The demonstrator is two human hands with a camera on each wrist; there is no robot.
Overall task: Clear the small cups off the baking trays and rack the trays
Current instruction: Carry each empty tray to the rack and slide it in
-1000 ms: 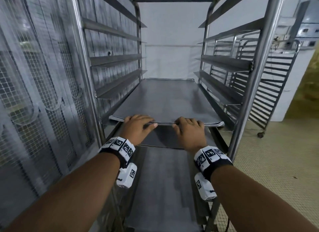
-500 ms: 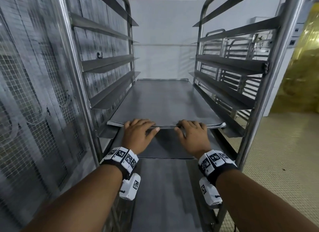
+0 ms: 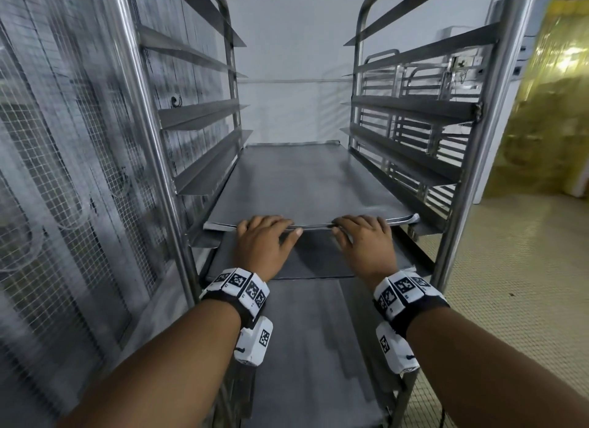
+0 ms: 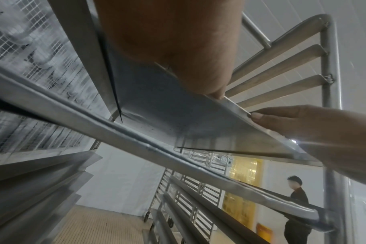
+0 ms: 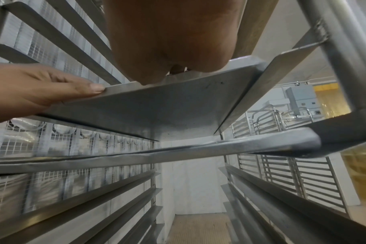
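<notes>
A flat grey baking tray [image 3: 306, 185] lies on a pair of side runners in the steel rack [image 3: 487, 140], its near rim level with the runners' front ends. My left hand [image 3: 264, 239] and right hand [image 3: 363, 239] hold that rim side by side, fingers curled over the top and thumbs against the edge. From below, the left wrist view shows the tray's underside [image 4: 167, 112] with the right thumb [image 4: 257, 115] on its rim. The left thumb [image 5: 94, 87] shows the same way in the right wrist view. No cups are in view.
Two more trays sit lower in the rack, one [image 3: 318, 262] just under my hands and another [image 3: 312, 348] below it. A wire mesh panel [image 3: 63, 172] stands close on the left. A second rack [image 3: 414, 86] and a yellow strip curtain [image 3: 548, 108] are to the right. A person [image 4: 297, 198] stands beyond.
Both hands have stayed on the tray's near rim while the tray slid a little deeper along the runners. My head has moved closer to the rack.
</notes>
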